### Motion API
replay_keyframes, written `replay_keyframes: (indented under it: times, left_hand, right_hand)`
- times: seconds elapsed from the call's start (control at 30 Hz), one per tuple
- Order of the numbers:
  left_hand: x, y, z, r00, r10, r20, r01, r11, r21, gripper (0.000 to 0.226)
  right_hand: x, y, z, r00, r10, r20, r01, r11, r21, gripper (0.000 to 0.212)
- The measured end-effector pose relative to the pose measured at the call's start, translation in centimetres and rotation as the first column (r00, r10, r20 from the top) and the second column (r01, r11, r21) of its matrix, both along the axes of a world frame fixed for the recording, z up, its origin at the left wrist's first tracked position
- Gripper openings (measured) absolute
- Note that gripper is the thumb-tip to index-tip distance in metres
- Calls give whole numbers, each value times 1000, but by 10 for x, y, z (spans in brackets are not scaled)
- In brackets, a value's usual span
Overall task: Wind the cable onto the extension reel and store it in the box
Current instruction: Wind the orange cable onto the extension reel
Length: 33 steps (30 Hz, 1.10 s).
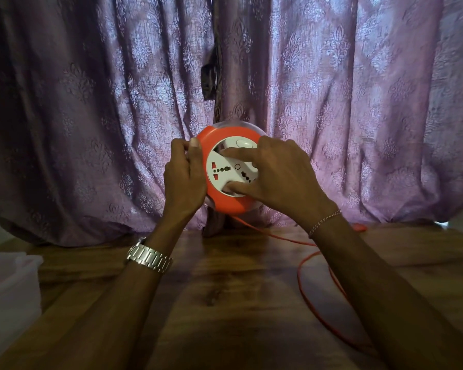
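A round orange extension reel [226, 206] with a white socket face [222, 172] is held upright above the wooden table, facing me. My left hand [183, 177] grips its left rim, thumb on the front edge. My right hand [281, 174] rests on the white face, with one finger and the thumb hooked into its recesses. An orange cable [316, 303] hangs from the reel's bottom, runs right across the table and loops back toward me under my right forearm. Its orange plug end [358, 227] lies at the far right by the curtain.
A translucent white plastic box [10, 284] stands open at the table's left edge. The wooden table [225, 289] stretches in front of me. A purple patterned curtain [91, 102] hangs close behind the reel and drapes onto the table's far edge.
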<state>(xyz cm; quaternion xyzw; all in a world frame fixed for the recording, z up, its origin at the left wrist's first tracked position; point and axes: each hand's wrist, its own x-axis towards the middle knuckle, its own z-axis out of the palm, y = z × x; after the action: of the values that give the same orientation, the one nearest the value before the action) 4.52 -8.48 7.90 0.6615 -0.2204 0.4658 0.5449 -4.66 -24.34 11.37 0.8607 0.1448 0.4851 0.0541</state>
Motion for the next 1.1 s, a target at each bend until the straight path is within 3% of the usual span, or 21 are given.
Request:
replay_keyframes:
  times: [0.13, 0.23, 0.43, 0.63, 0.83, 0.93, 1.1]
  left_hand:
    - [0, 1, 0, 1000, 2, 3, -2, 1000, -6, 37]
    - [0, 1, 0, 1000, -3, -3, 3, 1000, 0, 38]
    - [-2, 0, 0, 1000, 0, 3, 0, 1000, 8, 38]
    - [-1, -1, 0, 1000, -4, 29, 3, 999, 36, 32]
    - [1, 0, 1, 999, 21, 43, -23, 999, 43, 31]
    - [0, 1, 1, 999, 25, 37, -26, 999, 32, 32]
    - [1, 1, 2, 999, 29, 31, -29, 999, 18, 33]
  right_hand:
    - [0, -2, 4, 999, 44, 19, -43, 995, -91, 57]
    - [-1, -3, 4, 981, 184, 60, -172, 971, -167, 21]
    - [-3, -4, 6, 986, 67, -155, -110, 951, -289, 23]
    - [-7, -2, 7, 994, 29, -103, -56, 961, -271, 25]
    - [-2, -2, 1, 999, -41, -31, 30, 958, -286, 44]
    - [1, -3, -1, 999, -52, -15, 47, 971, -234, 52]
    - [4, -2, -4, 997, -20, 76, 19, 1000, 16, 63]
